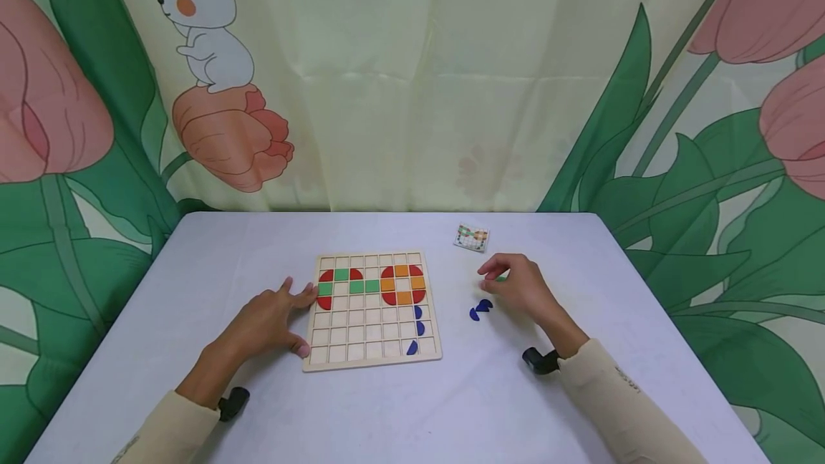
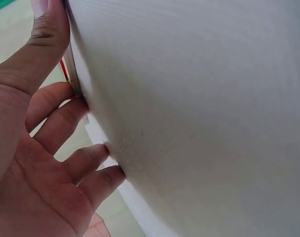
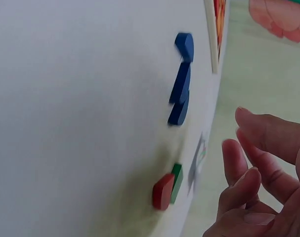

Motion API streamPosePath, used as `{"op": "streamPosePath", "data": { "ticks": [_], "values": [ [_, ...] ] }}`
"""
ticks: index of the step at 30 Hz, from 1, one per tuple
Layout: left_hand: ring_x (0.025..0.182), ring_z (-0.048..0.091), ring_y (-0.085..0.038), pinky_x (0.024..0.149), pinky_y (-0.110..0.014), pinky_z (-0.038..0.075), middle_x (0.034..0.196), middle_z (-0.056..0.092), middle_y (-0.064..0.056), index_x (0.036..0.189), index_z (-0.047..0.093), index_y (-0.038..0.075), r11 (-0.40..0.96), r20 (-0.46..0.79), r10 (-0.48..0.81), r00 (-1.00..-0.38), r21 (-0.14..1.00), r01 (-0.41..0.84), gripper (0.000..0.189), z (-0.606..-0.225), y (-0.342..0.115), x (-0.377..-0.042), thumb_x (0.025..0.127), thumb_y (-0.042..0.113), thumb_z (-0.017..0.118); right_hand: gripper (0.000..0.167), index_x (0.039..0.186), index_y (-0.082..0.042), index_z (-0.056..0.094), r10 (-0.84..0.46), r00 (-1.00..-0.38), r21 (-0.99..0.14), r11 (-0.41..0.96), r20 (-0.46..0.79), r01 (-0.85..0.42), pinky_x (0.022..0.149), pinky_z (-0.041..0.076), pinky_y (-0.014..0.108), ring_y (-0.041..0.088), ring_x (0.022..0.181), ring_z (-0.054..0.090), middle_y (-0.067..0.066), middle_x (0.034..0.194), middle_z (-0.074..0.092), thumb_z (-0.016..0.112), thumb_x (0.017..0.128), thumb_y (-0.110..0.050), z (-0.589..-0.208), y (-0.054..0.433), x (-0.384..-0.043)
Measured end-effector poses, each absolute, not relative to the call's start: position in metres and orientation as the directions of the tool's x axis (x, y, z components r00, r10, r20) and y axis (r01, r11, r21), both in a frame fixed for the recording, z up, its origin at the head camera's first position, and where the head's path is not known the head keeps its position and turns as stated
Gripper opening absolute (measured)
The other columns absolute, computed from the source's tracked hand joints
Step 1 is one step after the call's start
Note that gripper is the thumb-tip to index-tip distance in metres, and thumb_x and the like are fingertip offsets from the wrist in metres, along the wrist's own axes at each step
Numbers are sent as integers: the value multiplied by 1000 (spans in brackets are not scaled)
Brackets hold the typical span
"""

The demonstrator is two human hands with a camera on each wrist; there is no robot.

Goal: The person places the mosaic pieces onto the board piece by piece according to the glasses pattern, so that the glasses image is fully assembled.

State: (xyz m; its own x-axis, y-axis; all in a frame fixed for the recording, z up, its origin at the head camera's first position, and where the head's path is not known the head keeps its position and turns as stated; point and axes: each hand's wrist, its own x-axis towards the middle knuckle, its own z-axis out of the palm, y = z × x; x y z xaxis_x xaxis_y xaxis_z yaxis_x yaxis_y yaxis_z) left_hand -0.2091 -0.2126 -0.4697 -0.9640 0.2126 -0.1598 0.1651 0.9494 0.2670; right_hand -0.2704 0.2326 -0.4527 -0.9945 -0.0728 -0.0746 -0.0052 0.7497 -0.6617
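A wooden grid board [image 1: 372, 362] lies on the table, with red, green, orange and blue pieces in its squares. My left hand [image 1: 271, 317] touches the board's left edge with spread fingers and thumb. My right hand [image 1: 520, 283] hovers over the table to the right of the board, thumb and index finger close together with nothing visible between them. Under it are a green piece [image 3: 177, 182] and a red piece [image 3: 162, 191], side by side in the right wrist view. Blue half-round pieces [image 1: 474, 314] lie loose between that hand and the board.
A small picture card [image 1: 471, 238] with a coloured pattern lies beyond the board, near the back of the white-covered table [image 1: 258, 249]. Behind the table hangs a printed curtain [image 1: 412, 92]. Each wrist carries a small black camera.
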Motion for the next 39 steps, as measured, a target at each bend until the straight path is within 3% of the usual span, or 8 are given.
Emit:
{"op": "streamPosePath", "data": {
  "ticks": [3, 9, 14, 22, 27, 32, 39],
  "values": [
    [134, 53, -64, 100, -63, 55, 161, 36, -43, 159, 49, 18, 948, -156, 213, -965, 272, 165, 120, -471, -213, -210, 55, 50, 101, 21, 114, -14, 78, -60, -994, -659, 752, -89, 13, 73, 49, 33, 25, 86, 65, 5, 98, 74, 81, 94, -14, -454, 243, -272],
    [134, 53, -64, 100, -64, 55, 161, 36, -43, 159, 49, 18, 946, -146, 213, -966, 278, 167, 120, -473, -213, -210, 55, 50, 101, 25, 118, -15, 77, -22, -992, -630, 774, -122, 61, 73, 49, 32, 25, 98, 60, 7, 100, 72, 82, 94, -18, -458, 257, -277],
    [133, 53, -64, 100, -65, 54, 160, 36, -44, 159, 49, 18, 944, -140, 217, -966, 280, 172, 120, -473, -214, -210, 55, 50, 101, 27, 119, -13, 76, -3, -986, -617, 781, -164, 100, 70, 48, 32, 26, 91, 59, 9, 97, 68, 83, 93, -20, -461, 263, -280],
    [133, 53, -64, 100, -64, 55, 160, 36, -44, 159, 49, 17, 945, -137, 219, -966, 278, 175, 120, -473, -213, -209, 55, 50, 101, 25, 114, -11, 75, 2, -986, -592, 800, -167, 102, 69, 47, 31, 24, 86, 57, 8, 90, 63, 84, 93, -20, -468, 264, -286],
    [133, 53, -64, 100, -65, 55, 160, 35, -43, 159, 49, 17, 945, -138, 214, -967, 279, 170, 120, -473, -213, -209, 55, 50, 101, 23, 111, -12, 73, -3, -986, -584, 806, -168, 98, 73, 49, 34, 27, 92, 59, 10, 97, 67, 85, 92, -19, -470, 263, -288],
    [134, 52, -64, 100, -65, 54, 160, 35, -44, 159, 49, 17, 945, -138, 212, -967, 280, 167, 121, -473, -213, -209, 55, 50, 101, 21, 110, -14, 72, -40, -985, -611, 788, -170, 74, 75, 49, 34, 28, 96, 61, 11, 104, 69, 84, 92, -12, -470, 260, -290],
    [136, 51, -64, 102, -65, 54, 161, 35, -43, 159, 48, 17, 947, -146, 207, -967, 279, 161, 121, -473, -212, -209, 55, 49, 101, 15, 104, -15, 75, -102, -983, -690, 723, -150, 30, 72, 48, 32, 26, 91, 59, 9, 96, 66, 82, 92, -9, -473, 248, -290]
  ]
}}
